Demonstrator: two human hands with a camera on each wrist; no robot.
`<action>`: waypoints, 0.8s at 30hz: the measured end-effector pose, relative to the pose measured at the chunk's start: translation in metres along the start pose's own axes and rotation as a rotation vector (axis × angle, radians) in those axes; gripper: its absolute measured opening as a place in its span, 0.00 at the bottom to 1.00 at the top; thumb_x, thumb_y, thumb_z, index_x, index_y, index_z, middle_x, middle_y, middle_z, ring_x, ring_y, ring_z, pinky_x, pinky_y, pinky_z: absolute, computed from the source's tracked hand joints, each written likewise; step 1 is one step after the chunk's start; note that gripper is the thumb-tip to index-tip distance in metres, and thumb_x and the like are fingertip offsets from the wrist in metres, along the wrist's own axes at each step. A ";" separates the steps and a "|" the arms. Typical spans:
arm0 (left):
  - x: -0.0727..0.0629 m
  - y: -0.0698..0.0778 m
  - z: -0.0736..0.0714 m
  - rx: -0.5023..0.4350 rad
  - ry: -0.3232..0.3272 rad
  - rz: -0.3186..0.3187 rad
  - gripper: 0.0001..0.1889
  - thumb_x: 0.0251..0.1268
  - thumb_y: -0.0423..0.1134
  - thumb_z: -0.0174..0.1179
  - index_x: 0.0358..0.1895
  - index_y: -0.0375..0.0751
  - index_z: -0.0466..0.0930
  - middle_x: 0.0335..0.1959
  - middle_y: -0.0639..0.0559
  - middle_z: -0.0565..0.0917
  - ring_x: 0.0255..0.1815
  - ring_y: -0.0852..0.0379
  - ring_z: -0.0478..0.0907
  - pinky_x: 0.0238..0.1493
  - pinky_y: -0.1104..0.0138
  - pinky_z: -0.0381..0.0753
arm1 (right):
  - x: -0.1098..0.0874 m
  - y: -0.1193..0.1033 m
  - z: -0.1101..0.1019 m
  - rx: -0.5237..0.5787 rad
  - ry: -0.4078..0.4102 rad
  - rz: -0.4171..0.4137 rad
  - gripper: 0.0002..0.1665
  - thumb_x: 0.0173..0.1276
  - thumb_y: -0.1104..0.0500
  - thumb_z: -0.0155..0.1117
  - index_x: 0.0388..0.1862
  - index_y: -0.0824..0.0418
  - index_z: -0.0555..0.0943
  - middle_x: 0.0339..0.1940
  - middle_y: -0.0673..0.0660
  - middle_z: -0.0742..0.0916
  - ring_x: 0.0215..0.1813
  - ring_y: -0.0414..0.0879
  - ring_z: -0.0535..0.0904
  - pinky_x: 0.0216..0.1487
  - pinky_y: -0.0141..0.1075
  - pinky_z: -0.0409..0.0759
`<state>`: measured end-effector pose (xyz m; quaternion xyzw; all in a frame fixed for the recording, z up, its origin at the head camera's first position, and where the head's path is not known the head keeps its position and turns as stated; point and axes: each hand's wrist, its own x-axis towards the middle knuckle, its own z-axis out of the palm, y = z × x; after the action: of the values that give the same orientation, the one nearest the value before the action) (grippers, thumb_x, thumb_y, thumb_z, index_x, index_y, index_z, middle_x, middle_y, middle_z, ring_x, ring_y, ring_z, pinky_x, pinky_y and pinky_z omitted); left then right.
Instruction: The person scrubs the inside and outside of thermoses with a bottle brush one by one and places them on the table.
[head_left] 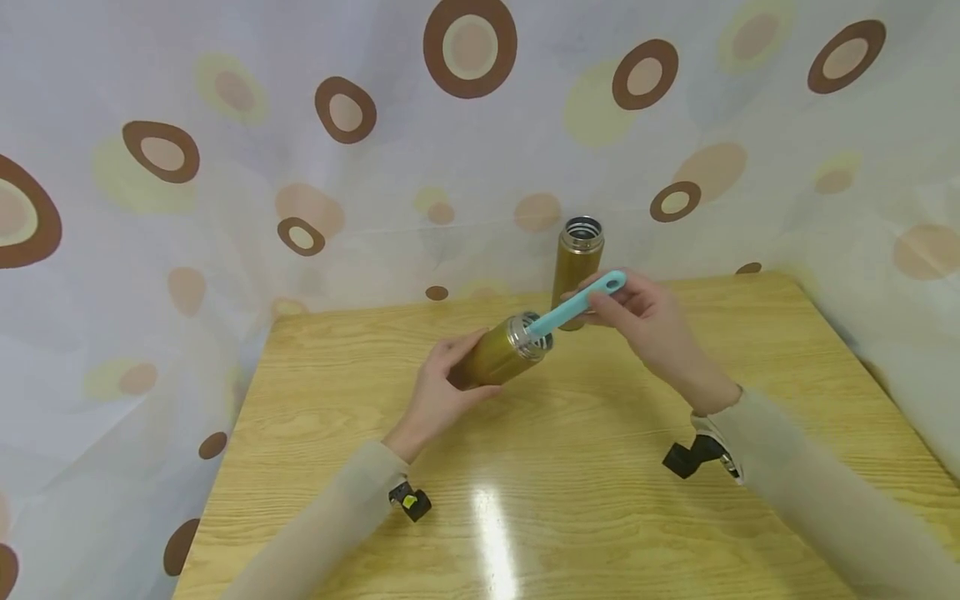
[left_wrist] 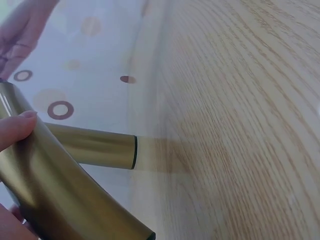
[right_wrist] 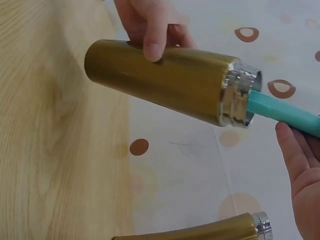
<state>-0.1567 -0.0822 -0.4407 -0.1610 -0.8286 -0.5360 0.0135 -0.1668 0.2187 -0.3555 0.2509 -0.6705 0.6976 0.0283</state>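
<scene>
A gold thermos flask [head_left: 491, 357] without a lid is gripped around its body by my left hand [head_left: 442, 385]. It is tilted above the table, its steel mouth toward the right. My right hand [head_left: 656, 329] pinches the turquoise handle [head_left: 573, 310] of a long tool, which has a hole at its end. The tool's far end is inside the flask's mouth and hidden, so its kind does not show. In the right wrist view the handle [right_wrist: 282, 112] enters the neck of the flask [right_wrist: 160, 80], with the left thumb [right_wrist: 154, 47] on the flask's side.
A second gold flask [head_left: 573, 271], also open at the top, stands upright near the table's back edge, behind my right hand. The wooden table [head_left: 337, 400] meets a hanging sheet with brown circles [head_left: 390, 192] at the back and sides.
</scene>
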 end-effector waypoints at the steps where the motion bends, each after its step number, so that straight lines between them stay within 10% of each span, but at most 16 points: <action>1: 0.000 0.001 0.000 0.001 -0.001 0.003 0.41 0.53 0.39 0.82 0.74 0.60 0.76 0.63 0.50 0.76 0.64 0.47 0.72 0.67 0.45 0.71 | -0.001 0.002 0.002 -0.005 -0.009 0.007 0.11 0.81 0.66 0.57 0.55 0.73 0.79 0.52 0.57 0.91 0.55 0.48 0.88 0.57 0.43 0.85; 18: -0.001 0.004 0.000 -0.002 -0.010 -0.019 0.42 0.54 0.41 0.81 0.75 0.58 0.74 0.65 0.50 0.75 0.65 0.46 0.72 0.68 0.44 0.70 | 0.007 -0.026 -0.024 0.118 0.095 -0.147 0.10 0.80 0.72 0.54 0.52 0.80 0.77 0.48 0.63 0.88 0.53 0.52 0.87 0.55 0.44 0.86; 24: 0.002 0.007 0.001 0.001 -0.003 -0.011 0.42 0.54 0.38 0.81 0.74 0.60 0.75 0.65 0.49 0.75 0.66 0.46 0.72 0.69 0.44 0.70 | 0.005 -0.021 -0.017 0.039 0.091 -0.077 0.10 0.79 0.69 0.58 0.52 0.76 0.79 0.49 0.60 0.89 0.53 0.49 0.87 0.56 0.42 0.86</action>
<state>-0.1561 -0.0779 -0.4347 -0.1574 -0.8298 -0.5354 0.0092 -0.1684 0.2358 -0.3338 0.2449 -0.6448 0.7195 0.0807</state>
